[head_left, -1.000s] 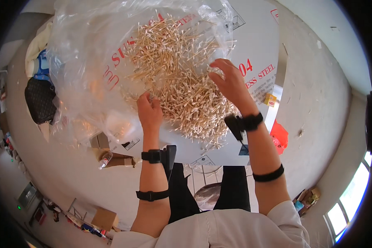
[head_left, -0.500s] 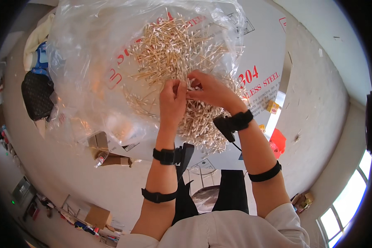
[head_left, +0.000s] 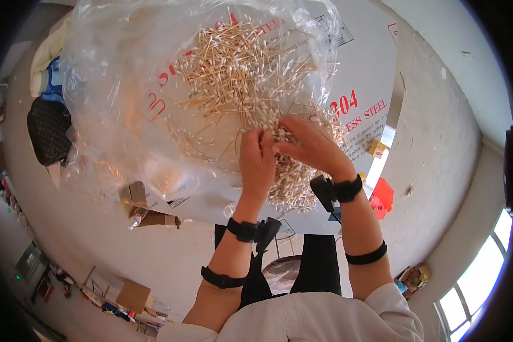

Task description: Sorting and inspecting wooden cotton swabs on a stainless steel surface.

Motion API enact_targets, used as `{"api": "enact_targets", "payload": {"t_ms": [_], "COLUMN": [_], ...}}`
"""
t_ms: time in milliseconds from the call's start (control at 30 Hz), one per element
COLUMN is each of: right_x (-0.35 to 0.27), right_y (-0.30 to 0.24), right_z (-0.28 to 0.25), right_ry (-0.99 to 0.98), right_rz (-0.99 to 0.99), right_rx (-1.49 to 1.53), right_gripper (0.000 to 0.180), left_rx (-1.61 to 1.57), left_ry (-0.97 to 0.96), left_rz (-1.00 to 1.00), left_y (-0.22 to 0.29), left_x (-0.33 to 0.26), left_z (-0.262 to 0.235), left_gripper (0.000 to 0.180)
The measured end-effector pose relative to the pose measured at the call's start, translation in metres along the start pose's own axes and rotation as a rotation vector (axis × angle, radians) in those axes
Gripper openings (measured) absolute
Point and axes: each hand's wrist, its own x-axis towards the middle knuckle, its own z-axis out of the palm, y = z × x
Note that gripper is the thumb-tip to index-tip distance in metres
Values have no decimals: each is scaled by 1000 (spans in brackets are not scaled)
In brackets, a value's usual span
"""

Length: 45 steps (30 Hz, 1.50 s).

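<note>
Two heaps of wooden cotton swabs lie on the table. The far heap (head_left: 228, 71) is spread loosely on clear plastic, while the near heap (head_left: 293, 185) is denser and partly under my hands. My left hand (head_left: 257, 162) is at the left edge of the near heap, thumb and fingers drawn together; what they pinch is hidden. Close beside it, my right hand (head_left: 316, 147) curves over the near heap, with cotton swabs between its thumb and bent fingers. The fingertips of both hands are almost touching.
A large crumpled clear plastic bag (head_left: 108, 108) covers the table's left side. The grey printed tabletop (head_left: 365, 62) shows on the right. A small yellow box (head_left: 377, 149) and a red bag (head_left: 383, 198) are at the right edge. An open cardboard box (head_left: 134, 199) sits at lower left.
Both hands have moved nearer to me and to the right, from between the two heaps down over the near heap. The far heap looks the same.
</note>
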Motion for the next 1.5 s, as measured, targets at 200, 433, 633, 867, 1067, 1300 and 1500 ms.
{"api": "enact_targets", "payload": {"t_ms": [200, 433, 633, 867, 1067, 1300, 1500], "right_x": [-35, -47, -52, -60, -67, -71, -37], "right_y": [10, 29, 28, 28, 31, 75, 144], "right_z": [1, -6, -12, -7, -10, -34, -37], "right_ry": [173, 81, -21, -25, -60, 565, 755], "right_rz": [-85, 35, 79, 103, 74, 253, 180], "right_rx": [-33, 51, 83, 104, 51, 594, -252], "right_gripper": [37, 27, 17, 17, 16, 18, 42], "left_rx": [175, 134, 616, 943, 924, 661, 321], "left_ry": [1, -172, 253, 107, 51, 137, -438], "left_rz": [234, 214, 260, 59, 192, -30, 149], "left_y": [2, -3, -44, -46, -70, -41, -9], "left_x": [-23, -24, 30, 46, 45, 54, 47], "left_z": [12, 6, -84, -116, -111, -110, -73], "left_gripper": [22, 25, 55, 85, 34, 19, 28]}}
